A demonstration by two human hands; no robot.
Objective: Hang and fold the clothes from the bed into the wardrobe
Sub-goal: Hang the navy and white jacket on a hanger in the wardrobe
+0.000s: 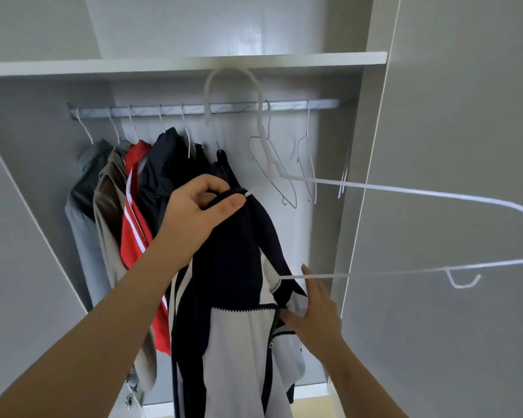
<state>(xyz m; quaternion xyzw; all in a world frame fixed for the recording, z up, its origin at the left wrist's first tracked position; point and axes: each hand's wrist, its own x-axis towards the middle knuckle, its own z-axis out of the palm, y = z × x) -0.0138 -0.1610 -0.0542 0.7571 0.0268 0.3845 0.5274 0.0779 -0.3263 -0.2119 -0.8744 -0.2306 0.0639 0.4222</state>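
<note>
Our left hand (200, 212) pinches the jacket (233, 342) on its hanger (405, 188) below the rail (287, 106), right hand (317, 309) spread against its front; several garments (109, 191) hang there already, this one, we judge, not yet hooked.

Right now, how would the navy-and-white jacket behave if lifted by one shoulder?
Probably floppy: the jacket hangs in loose folds below the left hand. Likely light: one grip holds it. It may slip off the thin hanger.

No readable text, label or number anywhere; the blurred garments may hide some.
</note>
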